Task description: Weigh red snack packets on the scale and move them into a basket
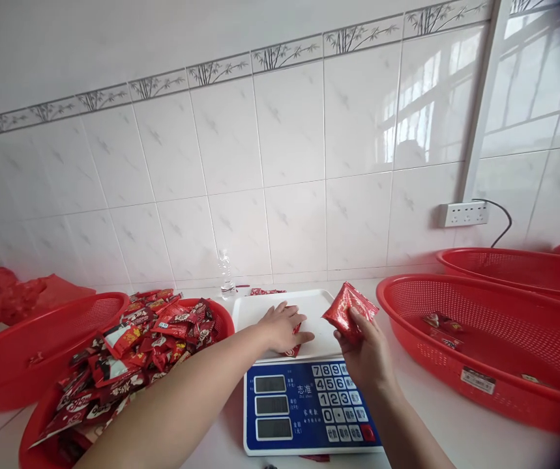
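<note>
A blue-fronted weighing scale (274, 440) with a white tray (316, 306) stands in front of me. Over the tray, my left hand (282, 327) lies with its fingers spread on a red packet (293, 350), partly hidden under the palm. Held up at the right edge of the tray, a shiny red packet (345, 309) is pinched between thumb and fingers of my right hand (368, 348). At the left, a red basket (225, 320) is heaped with small red and dark packets (137, 345), and my left forearm passes over it.
Another red basket (108, 309) stands at far left beside red plastic bags (10, 293). To the right, a red basket (456, 365) holds a few packets, with more baskets (504, 260) behind. A clear bottle (226, 277) stands near the tiled wall, below a socket strip (464, 214).
</note>
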{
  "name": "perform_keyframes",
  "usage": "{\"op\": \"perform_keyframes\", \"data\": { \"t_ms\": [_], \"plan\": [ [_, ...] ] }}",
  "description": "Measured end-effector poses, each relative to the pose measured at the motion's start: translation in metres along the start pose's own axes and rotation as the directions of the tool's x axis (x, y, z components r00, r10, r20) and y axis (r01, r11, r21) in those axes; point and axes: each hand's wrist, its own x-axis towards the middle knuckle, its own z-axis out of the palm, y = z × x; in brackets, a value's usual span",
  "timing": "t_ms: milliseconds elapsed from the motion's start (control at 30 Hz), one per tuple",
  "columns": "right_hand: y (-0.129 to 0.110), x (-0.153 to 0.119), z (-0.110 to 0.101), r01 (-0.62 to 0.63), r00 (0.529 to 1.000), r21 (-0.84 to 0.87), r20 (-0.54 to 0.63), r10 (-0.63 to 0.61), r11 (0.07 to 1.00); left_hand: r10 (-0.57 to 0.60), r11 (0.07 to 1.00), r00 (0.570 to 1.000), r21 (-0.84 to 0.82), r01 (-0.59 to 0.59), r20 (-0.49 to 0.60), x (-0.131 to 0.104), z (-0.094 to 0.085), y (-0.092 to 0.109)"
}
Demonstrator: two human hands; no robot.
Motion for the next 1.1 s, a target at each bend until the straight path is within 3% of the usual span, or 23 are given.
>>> {"op": "perform_keyframes", "data": {
  "t_ms": [200,400,533,633,700,767,900,1100],
  "plan": [
    [0.002,-0.007,0.002,0.003,1.0,-0.039,0.021,-0.002,0.999,-0.117,0.992,0.991,0.042,0.12,-0.062,-0.018,-0.019,-0.016],
    [0.002,-0.007,0.001,-0.006,0.999,-0.054,0.039,0.008,0.999,-0.08,0.989,0.997,0.122,0.08,-0.008,-0.044,-0.022,-0.028],
    [0.003,-0.007,0.002,-0.027,1.0,-0.039,0.001,0.027,0.999,-0.114,0.989,0.982,0.076,0.126,-0.15,-0.056,-0.027,-0.042],
    [0.002,-0.007,0.004,-0.047,0.999,-0.007,-0.007,0.047,0.999,-0.159,0.985,0.935,0.01,0.171,-0.316,-0.071,-0.042,-0.063],
    [0.002,-0.008,0.004,-0.053,0.999,0.0,-0.007,0.053,0.999,-0.243,0.969,0.903,-0.039,0.245,-0.355,-0.088,-0.053,-0.08],
    [0.002,-0.008,0.004,-0.053,0.999,-0.005,-0.01,0.053,0.999,-0.334,0.942,0.895,-0.062,0.331,-0.295,-0.108,-0.061,-0.095],
    [0.004,-0.008,0.003,-0.049,0.999,-0.023,-0.01,0.049,0.999,-0.428,0.904,0.902,-0.005,0.429,-0.059,-0.148,-0.062,-0.114],
    [0.004,-0.008,0.003,-0.067,0.998,-0.028,-0.007,0.067,0.997,-0.424,0.897,0.905,-0.116,0.426,0.038,-0.174,-0.051,-0.105]
  ]
}}
